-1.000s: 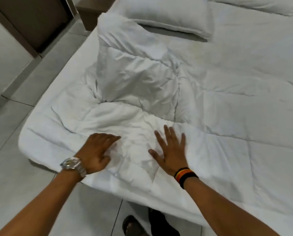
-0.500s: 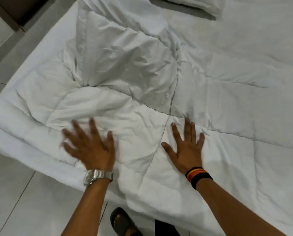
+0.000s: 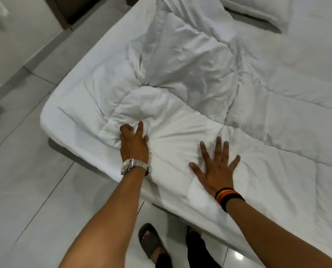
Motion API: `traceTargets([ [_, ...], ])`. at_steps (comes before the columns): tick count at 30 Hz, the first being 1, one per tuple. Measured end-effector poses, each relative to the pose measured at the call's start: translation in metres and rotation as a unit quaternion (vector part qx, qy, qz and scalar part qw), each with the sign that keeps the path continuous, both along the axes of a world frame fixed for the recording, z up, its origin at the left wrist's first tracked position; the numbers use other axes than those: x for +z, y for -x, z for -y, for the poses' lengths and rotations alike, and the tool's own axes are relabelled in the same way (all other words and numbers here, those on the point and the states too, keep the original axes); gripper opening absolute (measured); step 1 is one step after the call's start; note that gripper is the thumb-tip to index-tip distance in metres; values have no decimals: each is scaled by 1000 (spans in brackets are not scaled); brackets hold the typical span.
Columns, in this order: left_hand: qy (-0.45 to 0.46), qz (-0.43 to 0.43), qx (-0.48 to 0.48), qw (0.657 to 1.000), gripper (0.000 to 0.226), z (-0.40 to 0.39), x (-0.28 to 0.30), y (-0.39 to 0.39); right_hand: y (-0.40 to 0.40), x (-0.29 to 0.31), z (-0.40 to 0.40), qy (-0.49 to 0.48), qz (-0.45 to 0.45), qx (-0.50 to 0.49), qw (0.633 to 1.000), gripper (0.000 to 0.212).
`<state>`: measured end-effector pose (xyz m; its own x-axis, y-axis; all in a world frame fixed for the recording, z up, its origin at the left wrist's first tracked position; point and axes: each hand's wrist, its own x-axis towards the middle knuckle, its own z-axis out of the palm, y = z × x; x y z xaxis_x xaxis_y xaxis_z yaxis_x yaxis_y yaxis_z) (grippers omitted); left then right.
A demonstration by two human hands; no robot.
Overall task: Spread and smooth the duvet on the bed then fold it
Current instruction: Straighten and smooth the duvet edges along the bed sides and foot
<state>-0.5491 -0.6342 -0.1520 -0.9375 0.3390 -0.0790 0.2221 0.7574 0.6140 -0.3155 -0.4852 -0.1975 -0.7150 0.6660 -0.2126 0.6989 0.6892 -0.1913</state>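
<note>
gripping a bunched fold of the white duvet [image 3: 180, 78] near the bed's [image 3: 51, 105] near-left corner, the left hand [image 3: 135, 144] curls its fingers; the right hand [image 3: 217, 171] presses flat, fingers spread.

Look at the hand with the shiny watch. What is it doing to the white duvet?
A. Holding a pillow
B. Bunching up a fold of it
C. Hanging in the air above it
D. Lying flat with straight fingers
B: the left hand, the one with the watch, has its fingers curled into a gathered fold of the duvet, while the right hand lies flat.
</note>
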Motion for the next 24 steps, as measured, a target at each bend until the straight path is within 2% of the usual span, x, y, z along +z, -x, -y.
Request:
traceTargets([
  [1,13,-25,-20,999,45,16,2,2,2,3,5,6,-10,7,1000,86],
  [3,-3,-39,12,999,39,56,1,2,3,7,15,12,-26,22,999,86],
  [5,5,-23,42,999,39,92,-3,-6,-1,5,25,16,-3,36,999,86],
  [6,43,-35,26,998,42,101,-8,-12,-3,1,29,18,20,42,999,86],
  [8,97,-54,3,994,50,98,-19,-18,-5,-7,32,18,44,48,998,87],
  [12,142,-78,59,985,56,49,-25,-38,-7,-15,21,14,0,37,999,85],
  [15,141,-141,-31,979,62,3,-23,-68,-15,-18,15,15,12,51,999,81],
  [18,109,-180,-171,962,62,-46,-30,-90,-10,-14,-7,23,-36,45,998,75],
  [24,100,-165,-270,943,63,-128,-58,-68,27,8,-165,-14,-110,-37,993,68],
])
